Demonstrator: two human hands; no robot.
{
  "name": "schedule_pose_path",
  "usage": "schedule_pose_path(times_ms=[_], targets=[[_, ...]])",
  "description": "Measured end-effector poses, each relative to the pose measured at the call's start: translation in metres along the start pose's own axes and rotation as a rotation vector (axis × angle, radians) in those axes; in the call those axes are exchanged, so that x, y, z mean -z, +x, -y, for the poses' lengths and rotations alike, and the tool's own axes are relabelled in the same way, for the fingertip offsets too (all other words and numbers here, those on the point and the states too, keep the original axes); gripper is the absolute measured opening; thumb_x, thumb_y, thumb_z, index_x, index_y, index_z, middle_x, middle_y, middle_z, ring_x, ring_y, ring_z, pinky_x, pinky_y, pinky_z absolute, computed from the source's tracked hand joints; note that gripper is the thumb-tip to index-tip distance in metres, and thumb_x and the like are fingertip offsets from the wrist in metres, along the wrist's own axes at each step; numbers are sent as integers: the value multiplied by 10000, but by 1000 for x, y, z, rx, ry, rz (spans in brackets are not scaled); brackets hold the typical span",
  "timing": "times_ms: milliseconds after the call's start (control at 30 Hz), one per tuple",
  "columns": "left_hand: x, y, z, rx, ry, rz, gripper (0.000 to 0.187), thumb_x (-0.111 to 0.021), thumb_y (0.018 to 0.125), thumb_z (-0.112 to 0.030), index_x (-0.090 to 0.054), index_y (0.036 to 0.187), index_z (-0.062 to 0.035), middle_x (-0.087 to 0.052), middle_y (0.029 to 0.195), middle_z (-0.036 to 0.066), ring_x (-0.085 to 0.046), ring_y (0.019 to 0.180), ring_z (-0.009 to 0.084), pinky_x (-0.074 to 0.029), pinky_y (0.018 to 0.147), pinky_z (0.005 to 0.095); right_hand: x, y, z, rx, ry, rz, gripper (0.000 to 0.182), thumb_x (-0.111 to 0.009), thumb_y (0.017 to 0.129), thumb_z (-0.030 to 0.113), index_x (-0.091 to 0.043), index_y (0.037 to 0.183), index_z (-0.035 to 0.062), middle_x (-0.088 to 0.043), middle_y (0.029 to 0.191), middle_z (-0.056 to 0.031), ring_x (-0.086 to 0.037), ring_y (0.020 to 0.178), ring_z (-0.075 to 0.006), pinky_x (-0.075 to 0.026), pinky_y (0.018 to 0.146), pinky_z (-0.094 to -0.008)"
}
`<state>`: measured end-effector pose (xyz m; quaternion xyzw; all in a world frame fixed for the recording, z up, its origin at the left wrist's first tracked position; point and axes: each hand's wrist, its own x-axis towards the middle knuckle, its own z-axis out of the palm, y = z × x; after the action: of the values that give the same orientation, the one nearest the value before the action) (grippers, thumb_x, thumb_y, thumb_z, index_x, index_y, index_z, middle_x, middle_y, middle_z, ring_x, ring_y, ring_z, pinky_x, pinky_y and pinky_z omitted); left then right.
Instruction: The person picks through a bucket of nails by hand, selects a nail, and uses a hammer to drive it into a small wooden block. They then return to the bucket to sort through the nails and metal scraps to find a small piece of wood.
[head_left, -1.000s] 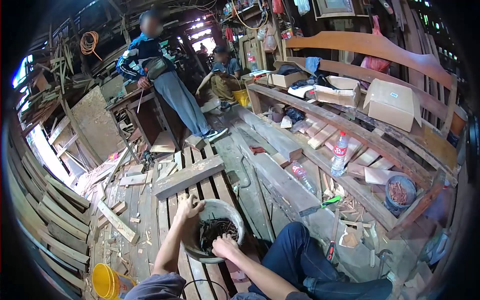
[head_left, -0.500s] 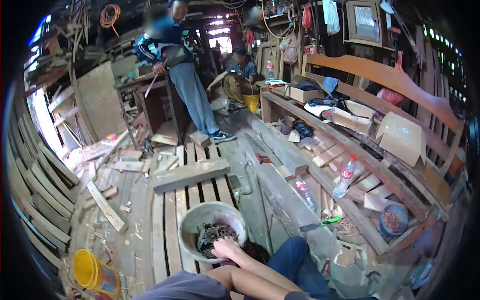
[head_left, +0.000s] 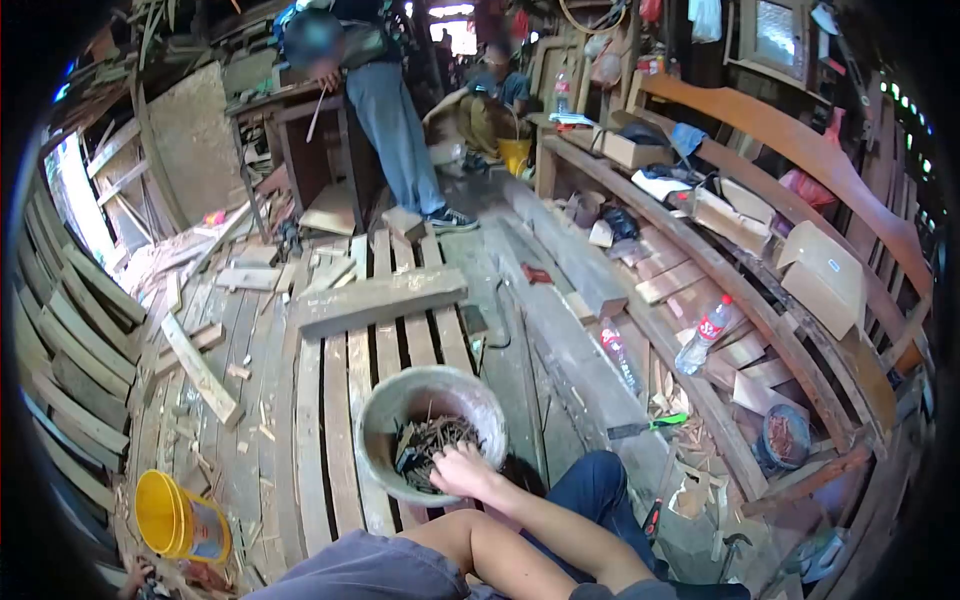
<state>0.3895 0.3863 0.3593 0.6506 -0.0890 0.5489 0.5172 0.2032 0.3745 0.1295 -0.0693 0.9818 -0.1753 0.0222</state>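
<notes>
A worn, pale round bucket stands on the wooden slats in front of me. Thin, dark, rusty-looking pieces like nails lie heaped inside it. My right hand reaches over the near rim into this heap, its fingers curled down among the pieces. Whatever the fingertips hold is hidden by the hand. A bare, bent limb with grey cloth crosses the bottom of the view, under the right forearm. My left hand does not show.
A thick timber block lies across the slats beyond the bucket. To the left is a yellow bucket. A green-handled tool, a plastic bottle and a long bench are on the right. A person stands ahead.
The view has tipped downward, so the surroundings sit higher in the picture. My right hand stays in the bucket, its fingers shifted slightly among the pieces.
</notes>
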Motion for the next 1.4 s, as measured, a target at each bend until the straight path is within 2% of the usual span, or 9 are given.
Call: schedule_pose_path(times_ms=[267,333,433,500,600,700,800,1167,1400], targets=[[28,-44,-43,84,158,-215,254,-543,1002,-233,-665,1032,-12,-660,993,143,-630,966,287,-493,890,398,10,-5,3,-26,45,18,404,-548,896,320,-650,1057,-37,-627,1093,-283,-565,1066,-469,-438,949,-556],[78,-90,-76,239,749,-474,198,-583,980,-204,-684,993,-35,-674,941,104,-648,886,256,-519,820,376,-6,0,-1,-55,-11,19,422,-547,913,337,-641,1074,-42,-631,1082,-264,-566,1063,-453,-418,975,-577],[172,-211,-148,588,1591,-719,240,-668,906,-225,-663,1039,-26,-658,984,137,-639,928,276,-521,801,381,-21,-3,2,-72,-134,-98,455,-568,894,355,-612,1147,-21,-603,1161,-226,-565,1081,-412,-446,961,-519],[209,-303,-200,846,1882,-1085,577,-745,829,-422,-602,1214,-18,-629,1169,221,-615,1093,354,-501,931,463,24,-8,17,-148,75,110,408,-586,871,328,-653,1045,-35,-631,1077,-234,-569,1061,-415,-454,950,-488],[211,-368,-241,1691,2064,-1161,692,-724,845,-460,-529,1395,-87,-517,1417,201,-452,1339,341,-357,1105,422,-4,-17,12,-99,47,-46,373,-619,825,296,-666,1006,-27,-640,1003,-239,-587,998,-404,-454,893,-497],[199,-367,-242,1453,1120,-1199,732,-700,858,-486,-491,1445,-102,-522,1434,161,-485,1319,290,-367,1100,384,4,-30,19,-137,86,39,386,-607,854,281,-618,1076,-35,-603,1059,-241,-559,1039,-414,-454,938,-496],[189,-353,-239,1250,948,-1090,665,-695,872,-467,-547,1397,-87,-582,1372,125,-543,1240,228,-393,1068,355,2,-45,19,-93,66,-88,377,-629,817,265,-614,1044,-35,-597,1044,-237,-567,990,-387,-458,886,-484],[154,-303,-207,1235,1100,-1069,486,-660,947,-348,-609,1282,0,-685,1153,105,-598,1076,154,-450,967,302,-8,-56,-5,-171,385,-526,568,-701,751,188,-491,1236,-18,-473,1272,-205,-462,1177,-396,-453,934,-511],[140,-276,-201,1314,1159,-1048,488,-663,941,-363,-619,1254,10,-695,1110,103,-606,1062,155,-455,960,308,-11,-4,-4,-225,405,-364,924,-764,698,180,-293,1437,-113,-329,1480,-289,-333,1326,-476,-317,1116,-536]])
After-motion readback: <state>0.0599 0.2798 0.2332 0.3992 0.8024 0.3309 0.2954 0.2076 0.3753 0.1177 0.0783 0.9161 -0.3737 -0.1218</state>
